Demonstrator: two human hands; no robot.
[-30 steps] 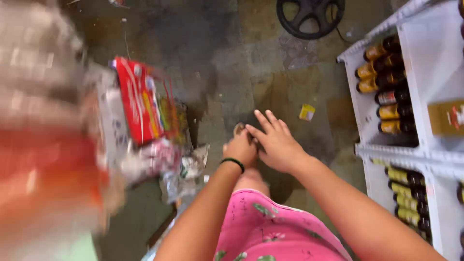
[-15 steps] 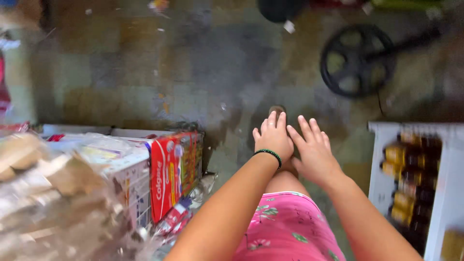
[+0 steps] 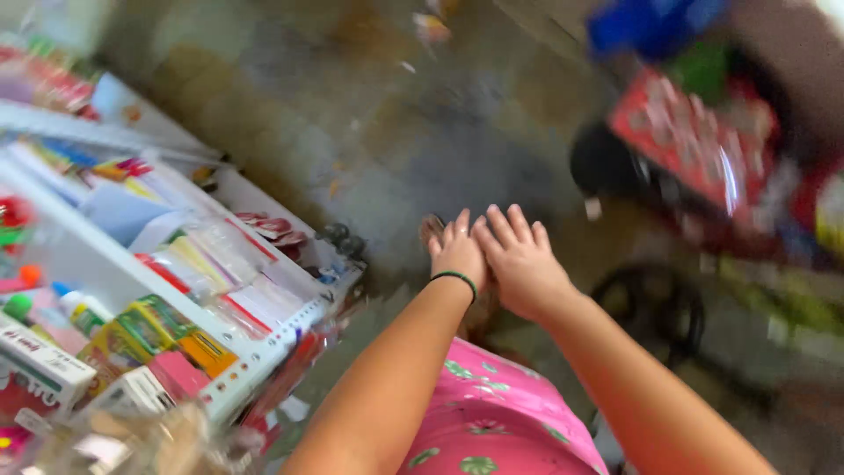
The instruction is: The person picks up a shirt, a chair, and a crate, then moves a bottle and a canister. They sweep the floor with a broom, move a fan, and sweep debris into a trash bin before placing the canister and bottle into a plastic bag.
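Ref. landmark: knee [image 3: 492, 413], pink floral cloth, bottom centre.

Left hand [image 3: 459, 253]: just beyond knee, palm down, fingers straight and together. Empty; nothing gripped. Dark band [image 3: 454, 278] round wrist. Touches right hand along inner edge.

Right hand [image 3: 520, 262]: beside left hand, same side beyond knee, palm down, fingers straight, slightly spread. Empty; nothing gripped.

Small brownish object [image 3: 432, 229]: just past left fingertips, mostly hidden by hands. Kind: cannot tell. Contact w/ hand: cannot tell.

Floor [image 3: 396, 132]: grey concrete, stained, beyond hands.

Shelf [image 3: 264, 352]: white, perforated edge, left of knee, runs diagonally. Stocked w/ small packaged goods: glue bottle [image 3: 77, 308] w/ blue cap, yellow-green boxes [image 3: 141, 330], clear sachets [image 3: 220, 259], white carton [image 3: 40, 361]. Well apart from both hands.

Red pack [image 3: 694, 145]: far right beyond knee, blurred, shiny wrap. Blue item [image 3: 651, 22] above it, blurred; kind: cannot tell.

Black wheel [image 3: 655, 308]: right of knee, on floor, near right forearm, partly hidden, blurred.

Heavy motion blur at right and lower-left edges; detail there unreadable.
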